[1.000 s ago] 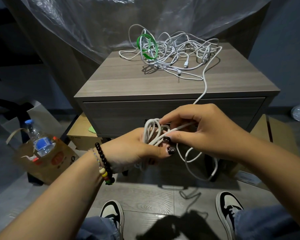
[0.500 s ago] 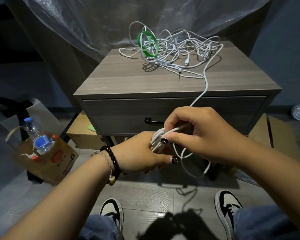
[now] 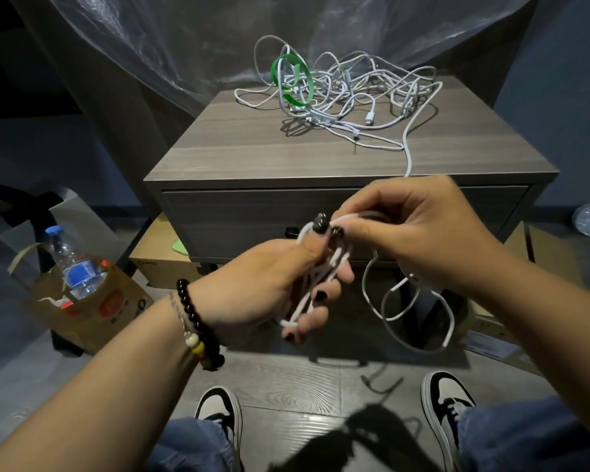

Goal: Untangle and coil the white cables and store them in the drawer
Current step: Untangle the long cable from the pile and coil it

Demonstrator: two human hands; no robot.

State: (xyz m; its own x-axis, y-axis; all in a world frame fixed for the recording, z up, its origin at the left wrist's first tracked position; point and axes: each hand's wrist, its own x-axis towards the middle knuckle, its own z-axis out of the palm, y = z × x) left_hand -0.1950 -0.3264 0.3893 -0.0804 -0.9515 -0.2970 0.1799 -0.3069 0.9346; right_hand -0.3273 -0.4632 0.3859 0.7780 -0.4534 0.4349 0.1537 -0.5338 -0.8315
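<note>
Both hands meet in front of the closed drawer [image 3: 252, 219], each clamped on the same white cable. On the left hand [image 3: 269, 284], the fingers curl round a small coil [image 3: 317, 281] of white loops, with the thumb pressed on top of the bundle. On the right hand [image 3: 413, 229], thumb and forefinger pinch the strand just beside the left thumb, and the other fingers are curled. From the right hand the free cable [image 3: 419, 321] sags in loose loops toward the floor, while another stretch climbs over the front edge of the nightstand [image 3: 321, 158] to its top.

Behind everything hangs a clear plastic sheet [image 3: 184, 39]. On the back half of the nightstand top lies the tangled pile [image 3: 351, 86] of white cables, with a green band [image 3: 292, 80] standing in its left part and a plug end [image 3: 369, 118] showing near the middle. Left of the nightstand, on the floor, a brown paper bag [image 3: 92, 311] holds a water bottle [image 3: 72, 264] with a blue cap. A cardboard box [image 3: 157, 253] sits under the nightstand's left side. Two black-and-white sneakers [image 3: 218, 410] rest on the grey floor below the hands. A beaded bracelet [image 3: 198, 321] circles the left wrist.
</note>
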